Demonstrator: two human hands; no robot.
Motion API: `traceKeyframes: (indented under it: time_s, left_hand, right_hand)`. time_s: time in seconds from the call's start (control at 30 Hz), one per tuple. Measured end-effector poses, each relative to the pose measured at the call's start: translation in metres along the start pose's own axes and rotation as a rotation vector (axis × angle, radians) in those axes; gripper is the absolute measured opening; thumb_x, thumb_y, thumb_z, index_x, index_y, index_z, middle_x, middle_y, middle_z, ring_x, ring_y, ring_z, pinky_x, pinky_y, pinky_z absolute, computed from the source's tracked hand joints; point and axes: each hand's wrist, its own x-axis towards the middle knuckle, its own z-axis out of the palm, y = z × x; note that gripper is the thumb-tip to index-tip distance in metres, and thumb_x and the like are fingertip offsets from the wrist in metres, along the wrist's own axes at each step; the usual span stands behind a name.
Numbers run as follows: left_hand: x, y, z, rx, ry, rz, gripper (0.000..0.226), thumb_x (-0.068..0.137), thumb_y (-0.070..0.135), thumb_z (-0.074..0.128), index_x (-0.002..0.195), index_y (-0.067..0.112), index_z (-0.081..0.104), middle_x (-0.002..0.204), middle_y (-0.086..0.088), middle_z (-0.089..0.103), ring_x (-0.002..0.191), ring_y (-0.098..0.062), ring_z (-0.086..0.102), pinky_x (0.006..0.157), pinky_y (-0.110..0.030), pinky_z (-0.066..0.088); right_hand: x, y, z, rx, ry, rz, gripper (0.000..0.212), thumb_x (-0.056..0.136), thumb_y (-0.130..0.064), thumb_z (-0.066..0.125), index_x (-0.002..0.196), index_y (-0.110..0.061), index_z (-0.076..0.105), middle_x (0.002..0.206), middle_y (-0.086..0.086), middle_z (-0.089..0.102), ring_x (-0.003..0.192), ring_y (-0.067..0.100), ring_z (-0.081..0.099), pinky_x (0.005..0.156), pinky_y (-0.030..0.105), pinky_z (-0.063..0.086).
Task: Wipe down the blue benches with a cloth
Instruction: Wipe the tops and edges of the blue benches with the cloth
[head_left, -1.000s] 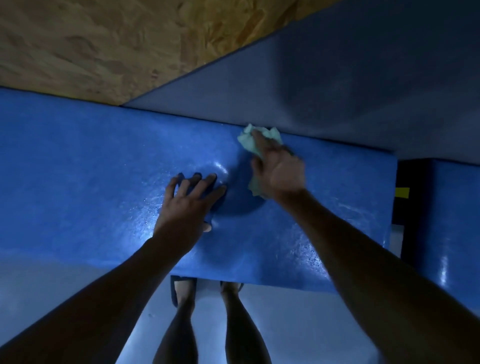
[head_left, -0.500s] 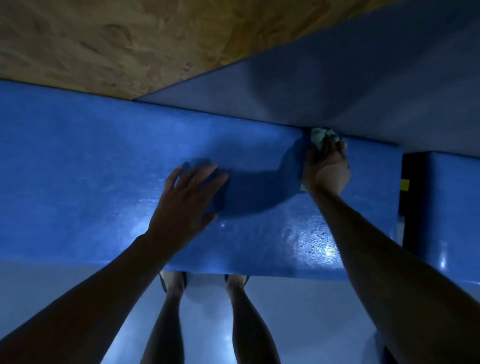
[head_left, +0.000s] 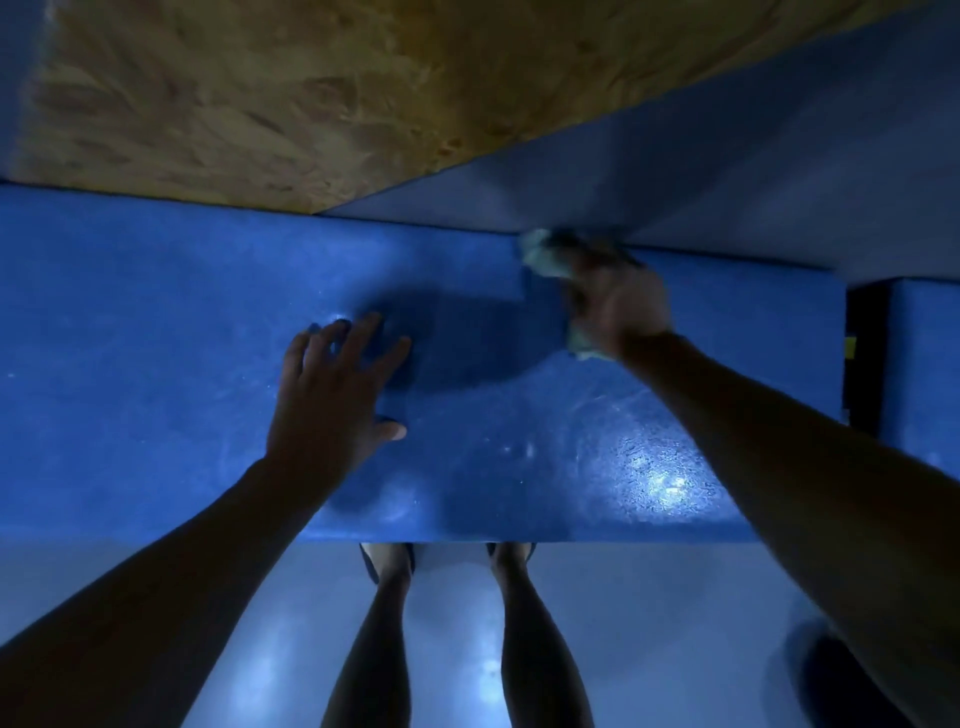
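Note:
A long blue bench (head_left: 156, 374) runs across the view, wet and glossy near its front right. My left hand (head_left: 332, 395) lies flat on the bench's middle, fingers spread, holding nothing. My right hand (head_left: 618, 306) presses a crumpled pale green cloth (head_left: 545, 257) against the bench's far edge, right where it meets the wall. The hand is blurred by motion and covers most of the cloth; a bit of cloth also shows below the wrist.
A second blue bench (head_left: 924, 374) stands to the right across a dark gap (head_left: 862, 358) with a yellow mark. Behind are a chipboard panel (head_left: 311, 93) and a blue-grey wall (head_left: 727, 171). My bare legs (head_left: 379, 634) stand on the shiny floor.
My right hand with the cloth swept from the bench's middle right toward the far edge, then shifted slightly left along it. My left hand stayed flat in place.

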Motion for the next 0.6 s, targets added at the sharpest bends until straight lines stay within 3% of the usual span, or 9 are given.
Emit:
traceKeyframes:
  time_s: [0.13, 0.27, 0.33, 0.43, 0.53, 0.6]
  left_hand:
    - [0.000, -0.005, -0.001, -0.013, -0.044, -0.007, 0.095, 0.058, 0.054, 0.084, 0.143, 0.031, 0.047, 0.154, -0.006, 0.036, 0.133, -0.039, 0.038, 0.112, -0.053, 0.026]
    - [0.000, -0.006, -0.002, -0.027, -0.049, 0.001, 0.094, 0.060, 0.054, 0.083, 0.143, 0.030, 0.046, 0.156, -0.005, 0.032, 0.134, -0.039, 0.037, 0.113, -0.055, 0.023]
    - [0.000, -0.006, -0.002, -0.024, -0.046, 0.005, 0.094, 0.060, 0.055, 0.083, 0.142, 0.030, 0.046, 0.156, -0.005, 0.033, 0.132, -0.038, 0.037, 0.112, -0.054, 0.024]
    - [0.000, -0.008, -0.002, -0.032, -0.045, 0.013, 0.094, 0.059, 0.056, 0.083, 0.142, 0.031, 0.046, 0.155, -0.004, 0.035, 0.131, -0.037, 0.038, 0.113, -0.054, 0.024]
    - [0.000, -0.008, 0.000, -0.016, -0.051, 0.017, 0.094, 0.062, 0.058, 0.080, 0.144, 0.033, 0.043, 0.157, -0.003, 0.031, 0.134, -0.036, 0.035, 0.115, -0.053, 0.019]
    - [0.000, -0.009, 0.001, -0.016, -0.051, 0.021, 0.094, 0.062, 0.058, 0.080, 0.144, 0.033, 0.044, 0.157, -0.004, 0.031, 0.134, -0.037, 0.035, 0.114, -0.053, 0.018]
  right_hand:
    - [-0.023, 0.028, 0.004, 0.066, 0.102, 0.392, 0.045, 0.089, -0.029, 0.052, 0.133, -0.027, 0.052, 0.140, 0.006, 0.052, 0.108, 0.039, 0.058, 0.081, 0.043, 0.050]
    - [-0.001, -0.046, 0.027, 0.351, 0.244, 0.723, 0.048, 0.086, -0.032, 0.051, 0.131, -0.016, 0.058, 0.138, 0.011, 0.053, 0.122, 0.035, 0.051, 0.099, 0.040, 0.044]
    - [0.010, -0.099, 0.032, 0.427, 0.245, 0.630, 0.050, 0.086, -0.032, 0.050, 0.130, -0.012, 0.059, 0.136, 0.014, 0.056, 0.125, 0.035, 0.049, 0.103, 0.039, 0.041]
    - [0.015, -0.156, 0.034, 0.294, 0.166, 0.263, 0.045, 0.087, -0.029, 0.052, 0.128, -0.013, 0.059, 0.129, 0.013, 0.059, 0.111, 0.038, 0.055, 0.092, 0.042, 0.049]
    - [0.010, -0.135, 0.022, 0.147, 0.109, -0.013, 0.047, 0.089, -0.030, 0.051, 0.134, -0.019, 0.055, 0.127, 0.008, 0.059, 0.101, 0.037, 0.060, 0.079, 0.043, 0.054]
    - [-0.004, -0.092, 0.017, 0.039, 0.061, -0.072, 0.050, 0.090, -0.032, 0.050, 0.139, -0.025, 0.050, 0.134, 0.006, 0.057, 0.103, 0.037, 0.060, 0.082, 0.042, 0.052]
